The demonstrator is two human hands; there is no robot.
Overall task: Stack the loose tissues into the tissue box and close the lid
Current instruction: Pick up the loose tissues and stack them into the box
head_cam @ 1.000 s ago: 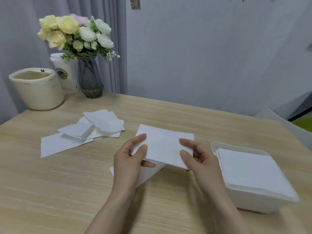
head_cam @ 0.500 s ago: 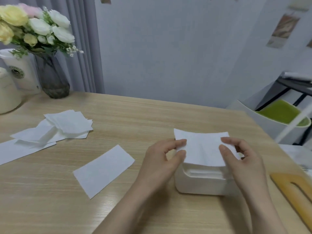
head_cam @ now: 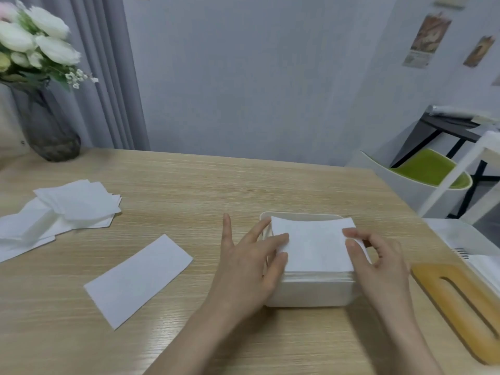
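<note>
both hands pinch one tissue (head_cam: 315, 243) atop the stack in the tissue box (head_cam: 308, 296): left hand (head_cam: 250, 269) at its left edge, right hand (head_cam: 378, 262) at its right. no readable writing on the box.

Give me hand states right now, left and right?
Left hand: holding the top tissue at its left edge, thumb and fingers pinching it.
Right hand: holding the same tissue at its right edge, over the tissue box.

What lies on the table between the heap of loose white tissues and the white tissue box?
One flat rectangular white tissue on bare wooden table, seen in the head view.
</note>
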